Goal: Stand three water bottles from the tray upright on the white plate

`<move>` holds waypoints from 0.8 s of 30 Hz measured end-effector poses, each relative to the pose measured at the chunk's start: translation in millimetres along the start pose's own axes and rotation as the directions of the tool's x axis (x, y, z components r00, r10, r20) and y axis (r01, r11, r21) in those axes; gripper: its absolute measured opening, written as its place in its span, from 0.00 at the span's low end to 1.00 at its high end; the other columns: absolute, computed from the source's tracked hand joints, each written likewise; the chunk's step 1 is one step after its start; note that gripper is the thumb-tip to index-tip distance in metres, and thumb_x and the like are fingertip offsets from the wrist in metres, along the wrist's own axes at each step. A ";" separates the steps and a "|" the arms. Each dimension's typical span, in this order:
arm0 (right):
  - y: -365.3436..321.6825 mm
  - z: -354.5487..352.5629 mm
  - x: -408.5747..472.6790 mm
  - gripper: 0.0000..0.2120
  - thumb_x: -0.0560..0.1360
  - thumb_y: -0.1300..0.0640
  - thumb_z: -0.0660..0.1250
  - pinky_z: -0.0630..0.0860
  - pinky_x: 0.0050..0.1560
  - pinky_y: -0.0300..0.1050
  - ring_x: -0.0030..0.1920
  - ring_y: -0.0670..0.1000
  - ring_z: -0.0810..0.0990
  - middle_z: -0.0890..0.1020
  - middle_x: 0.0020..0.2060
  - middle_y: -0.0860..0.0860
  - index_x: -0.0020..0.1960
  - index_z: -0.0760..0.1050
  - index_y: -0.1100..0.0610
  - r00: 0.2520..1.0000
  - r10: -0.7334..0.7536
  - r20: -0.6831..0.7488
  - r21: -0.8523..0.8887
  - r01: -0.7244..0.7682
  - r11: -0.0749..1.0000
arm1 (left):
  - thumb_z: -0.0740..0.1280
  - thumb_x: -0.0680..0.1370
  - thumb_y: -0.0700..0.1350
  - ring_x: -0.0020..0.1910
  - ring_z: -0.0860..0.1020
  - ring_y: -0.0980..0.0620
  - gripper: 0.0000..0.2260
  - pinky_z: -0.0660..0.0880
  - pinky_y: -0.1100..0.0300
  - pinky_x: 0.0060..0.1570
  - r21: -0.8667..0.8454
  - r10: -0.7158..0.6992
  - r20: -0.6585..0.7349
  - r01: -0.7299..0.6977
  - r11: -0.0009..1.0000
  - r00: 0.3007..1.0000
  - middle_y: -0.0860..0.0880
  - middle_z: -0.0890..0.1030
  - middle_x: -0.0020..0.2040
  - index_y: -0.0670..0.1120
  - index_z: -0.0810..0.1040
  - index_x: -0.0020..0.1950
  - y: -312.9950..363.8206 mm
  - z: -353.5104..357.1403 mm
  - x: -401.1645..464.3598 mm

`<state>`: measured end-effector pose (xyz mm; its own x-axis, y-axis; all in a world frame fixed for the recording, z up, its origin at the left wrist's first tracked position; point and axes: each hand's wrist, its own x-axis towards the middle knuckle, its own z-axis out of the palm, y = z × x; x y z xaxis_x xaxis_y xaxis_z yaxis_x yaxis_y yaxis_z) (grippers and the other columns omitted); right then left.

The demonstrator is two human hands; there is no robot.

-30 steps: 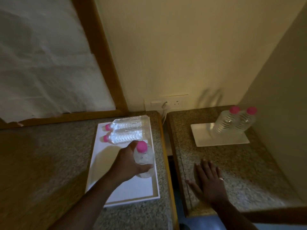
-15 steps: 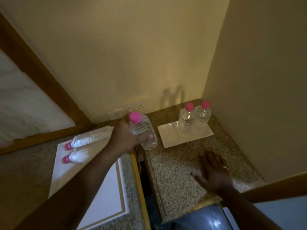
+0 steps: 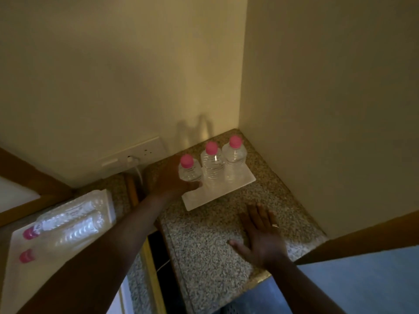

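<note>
Three clear plastic water bottles with pink caps stood upright in a row on the white plate (image 3: 226,191), a flat rectangular slab lying near the corner of the speckled worktop (image 3: 204,245). The leftmost bottle (image 3: 189,171) stood at the plate's left end with the left hand (image 3: 172,180) wrapped around its side; the middle bottle (image 3: 212,164) and the rightmost bottle (image 3: 233,160) stood close beside it, free. Two more bottles (image 3: 68,223) of the same kind lay on their sides, side by side, on the white tray (image 3: 15,279) to the left.

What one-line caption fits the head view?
Left hand sets the third water bottle upright on the white plate beside two others; right hand rests flat on the counter.
</note>
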<state>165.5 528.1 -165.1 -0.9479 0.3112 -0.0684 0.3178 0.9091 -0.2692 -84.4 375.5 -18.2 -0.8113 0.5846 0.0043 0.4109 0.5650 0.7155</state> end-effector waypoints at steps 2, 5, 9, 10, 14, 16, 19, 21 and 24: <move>-0.2 1.2 -0.1 0.42 0.75 0.24 0.51 0.39 0.75 0.61 0.79 0.58 0.41 0.51 0.80 0.56 0.79 0.57 0.51 1.000 -0.001 -0.001 0.005 0.001 1.000 | 0.83 0.62 0.48 0.52 0.72 0.57 0.31 0.65 0.69 0.43 0.008 -0.003 0.015 0.003 1.000 1.000 0.55 0.76 0.53 0.49 0.76 0.62 -1.9 2.5 1.0; 0.2 1.7 -0.3 0.43 0.75 0.24 0.50 0.39 0.75 0.61 0.79 0.58 0.41 0.50 0.80 0.56 0.79 0.56 0.51 1.000 0.004 0.008 0.003 -0.004 1.000 | 0.83 0.61 0.48 0.50 0.72 0.57 0.30 0.65 0.79 0.38 0.010 0.006 -0.008 -0.006 1.000 1.000 0.55 0.76 0.51 0.48 0.77 0.61 -3.2 5.3 2.0; -1.0 -0.1 0.7 0.43 0.75 0.23 0.49 0.36 0.75 0.60 0.79 0.57 0.39 0.49 0.80 0.56 0.79 0.55 0.51 1.000 0.008 0.022 -0.015 -0.007 1.000 | 0.83 0.60 0.47 0.51 0.72 0.58 0.32 0.65 0.76 0.38 -0.022 0.007 -0.024 -0.008 1.000 1.000 0.56 0.75 0.52 0.48 0.75 0.61 -2.0 4.7 0.9; -1.1 -0.3 0.7 0.43 0.75 0.23 0.49 0.37 0.75 0.61 0.79 0.57 0.39 0.49 0.80 0.56 0.79 0.55 0.51 1.000 0.009 0.021 -0.015 -0.009 1.000 | 0.84 0.60 0.46 0.48 0.73 0.62 0.32 0.65 0.78 0.38 -0.038 0.005 -0.031 -0.006 0.999 1.000 0.58 0.75 0.51 0.49 0.75 0.60 -2.9 4.9 -0.4; -0.6 -0.8 1.8 0.43 0.74 0.23 0.49 0.39 0.75 0.62 0.79 0.57 0.39 0.49 0.80 0.55 0.79 0.53 0.50 0.999 0.012 0.035 -0.021 -0.012 1.000 | 0.85 0.56 0.45 0.41 0.71 0.78 0.33 0.64 0.83 0.38 -0.091 0.013 -0.079 -0.021 0.996 0.997 0.65 0.72 0.46 0.50 0.74 0.56 -7.0 4.5 -10.0; -0.7 -2.6 1.4 0.43 0.74 0.23 0.48 0.39 0.76 0.62 0.79 0.57 0.38 0.48 0.80 0.55 0.80 0.51 0.49 0.999 0.016 0.051 -0.029 -0.014 0.999 | 0.85 0.56 0.45 0.45 0.75 0.72 0.34 0.67 0.81 0.40 -0.109 0.034 -0.082 -0.043 0.993 0.996 0.62 0.75 0.47 0.44 0.76 0.57 -11.0 3.2 -14.6; -2.1 -4.9 1.4 0.44 0.74 0.23 0.47 0.41 0.76 0.63 0.79 0.57 0.39 0.48 0.80 0.55 0.80 0.51 0.49 0.997 0.019 0.071 -0.037 -0.016 0.999 | 0.85 0.57 0.47 0.56 0.78 0.51 0.39 0.76 0.62 0.54 -0.127 0.018 -0.029 -0.022 0.992 0.999 0.50 0.80 0.57 0.44 0.74 0.64 -11.7 -1.7 -24.3; -4.3 -6.9 2.1 0.44 0.74 0.22 0.46 0.40 0.76 0.62 0.78 0.56 0.37 0.45 0.79 0.54 0.80 0.49 0.49 0.996 0.032 0.081 -0.050 -0.028 0.998 | 0.84 0.58 0.48 0.61 0.76 0.51 0.41 0.74 0.56 0.58 -0.095 0.011 -0.017 -0.013 0.995 1.000 0.50 0.77 0.63 0.47 0.72 0.67 -12.3 -10.1 -31.3; -9.1 -13.8 2.2 0.44 0.74 0.22 0.43 0.38 0.76 0.63 0.78 0.58 0.36 0.42 0.79 0.55 0.80 0.46 0.49 0.995 0.027 0.099 -0.059 -0.022 0.998 | 0.82 0.61 0.55 0.67 0.70 0.55 0.42 0.69 0.58 0.63 -0.029 0.076 0.032 -0.075 0.997 0.997 0.55 0.72 0.67 0.60 0.65 0.70 -13.0 -30.9 -49.9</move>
<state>160.9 524.3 -149.5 -0.9363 0.3068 -0.1709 0.3390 0.9168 -0.2110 -62.1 320.9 -6.2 -0.7641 0.6441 0.0359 0.4580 0.5024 0.7334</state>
